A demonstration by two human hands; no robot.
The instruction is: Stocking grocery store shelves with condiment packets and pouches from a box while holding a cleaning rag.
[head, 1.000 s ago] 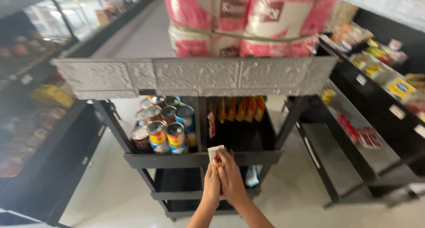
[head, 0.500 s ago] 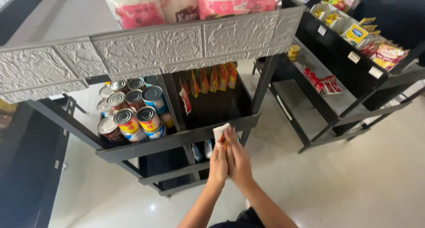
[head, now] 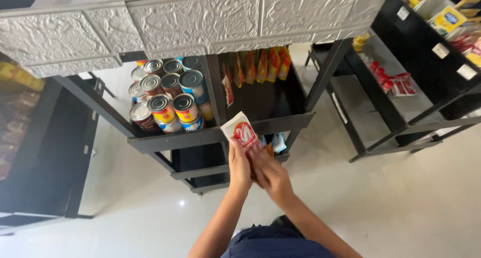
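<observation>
Head view
Room: shop aisle, pale glossy floor (head: 401,203), dark racks on both sides, so goods sit within reach from the walkway.
Middle rack: black metal shelving (head: 220,135) under a grey embossed top panel (head: 200,20); raised front lip on each level, apparently to stop stock sliding off.
Cans: stacked tins (head: 168,100) packed tight in the left bay, lids up, touching one another, which keeps them steady.
Hanging sachets: orange and red packets (head: 260,65) in a row at the back of the right bay, faces forward for easy reading.
Right rack: low shelf with red-and-white packets (head: 396,82), well apart from the hands.
Sachet: small white packet with a red round mark (head: 241,132), upright, just in front of the shelf lip, raised above the floor.
Left hand: (head: 239,168) closed around the lower part of the sachet, fingers wrapped to keep it upright.
Right hand: (head: 270,172) pressed against the left, curled on the same sachet's lower edge; further small packets possibly beneath, too hidden to tell.
Clothing: dark blue garment (head: 273,243) at the bottom edge.
</observation>
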